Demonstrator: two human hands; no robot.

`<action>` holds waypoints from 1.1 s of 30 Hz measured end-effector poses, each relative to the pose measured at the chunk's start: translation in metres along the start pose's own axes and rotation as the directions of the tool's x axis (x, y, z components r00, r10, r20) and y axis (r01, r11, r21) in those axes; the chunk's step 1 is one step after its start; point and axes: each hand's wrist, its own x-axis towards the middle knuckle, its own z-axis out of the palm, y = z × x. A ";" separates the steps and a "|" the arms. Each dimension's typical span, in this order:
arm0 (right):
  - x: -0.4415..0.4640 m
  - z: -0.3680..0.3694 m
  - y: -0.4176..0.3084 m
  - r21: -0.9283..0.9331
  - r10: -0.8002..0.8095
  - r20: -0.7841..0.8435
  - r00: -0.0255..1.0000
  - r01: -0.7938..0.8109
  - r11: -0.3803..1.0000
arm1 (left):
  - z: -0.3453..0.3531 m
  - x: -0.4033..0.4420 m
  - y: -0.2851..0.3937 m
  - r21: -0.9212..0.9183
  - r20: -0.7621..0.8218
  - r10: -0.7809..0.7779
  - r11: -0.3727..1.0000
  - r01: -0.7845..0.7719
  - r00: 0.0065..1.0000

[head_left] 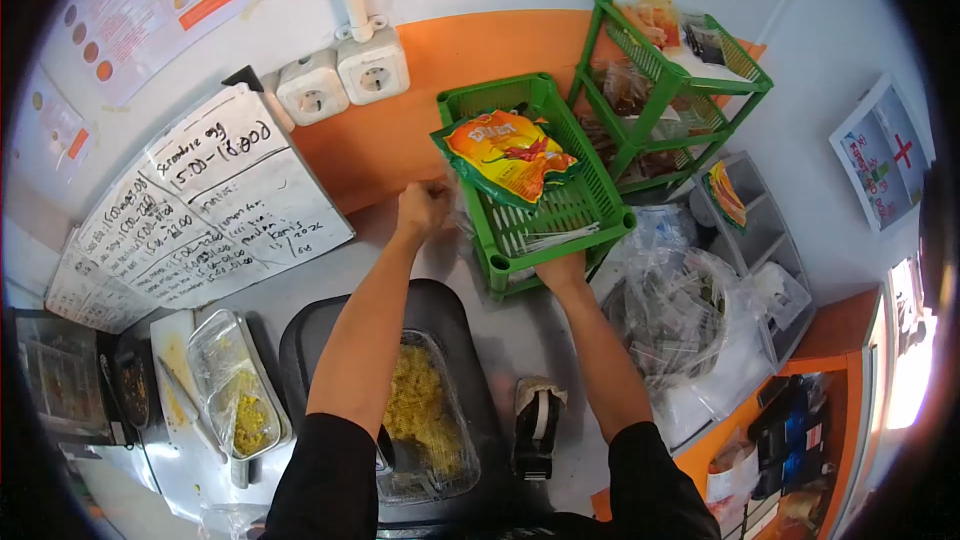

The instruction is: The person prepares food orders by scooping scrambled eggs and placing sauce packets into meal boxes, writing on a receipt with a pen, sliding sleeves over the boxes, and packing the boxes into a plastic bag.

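A green plastic basket point(600, 180) stands at the back of the counter. On its rim lies a yellow, orange and green packet point(508, 155) with red chillies printed on it, and thin white sticks point(545, 239) are at its front end. My left hand point(425, 208) is closed beside the basket's left side, close to some clear plastic; what its fingers hold, if anything, is hidden. My right hand point(562, 268) reaches in at the basket's front edge, its fingers out of sight behind or beneath it.
A clear tray of yellow shredded food point(425, 410) rests between my arms, with a tape dispenser point(537, 428) to its right. Leftward are a knife point(190, 408), another tray point(248, 380) and a handwritten board point(210, 200). Rightward are a green rack point(650, 130) and plastic bags point(670, 310).
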 end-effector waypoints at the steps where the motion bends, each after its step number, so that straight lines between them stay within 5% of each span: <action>1: 0.003 -0.001 -0.003 -0.012 -0.041 -0.018 0.999 0.041 0.999 | 0.001 0.002 -0.004 0.028 -0.030 0.006 1.000 -0.005 1.000; 4: 0.005 0.014 -0.003 0.000 -0.184 -0.095 0.978 0.185 0.983 | 0.010 0.004 -0.017 -0.190 -0.146 -0.004 0.981 -0.024 0.989; 7: 0.013 0.045 -0.001 0.146 -0.051 0.133 0.990 0.032 0.989 | 0.013 -0.018 -0.006 -0.378 -0.059 0.012 0.925 -0.033 0.998; 10: 0.026 0.044 -0.016 -0.011 -0.175 0.087 0.981 0.177 0.984 | 0.015 -0.014 -0.013 -0.131 -0.130 0.245 0.956 -0.261 0.961; 13: 0.037 0.077 -0.005 0.040 -0.212 0.102 0.972 0.209 0.977 | 0.007 -0.008 -0.012 -0.186 -0.044 0.129 0.973 -0.135 0.991; 19: 0.052 0.083 -0.014 0.034 -0.207 0.153 0.966 0.205 0.978 | -0.017 -0.020 -0.014 0.108 -0.207 0.280 0.959 -0.263 0.937; 22: 0.055 0.072 -0.007 0.040 -0.198 0.200 0.960 0.194 0.980 | -0.038 -0.031 -0.006 0.030 -0.153 0.155 0.988 -0.152 0.976; 28: 0.053 0.060 -0.005 0.040 -0.208 0.222 0.953 0.204 0.978 | -0.069 -0.056 0.000 0.097 -0.267 0.241 0.970 -0.223 0.933; 33: 0.037 0.048 -0.007 0.018 -0.234 0.224 0.946 0.236 0.972 | -0.099 -0.078 -0.003 -0.029 -0.307 0.264 0.958 -0.286 0.914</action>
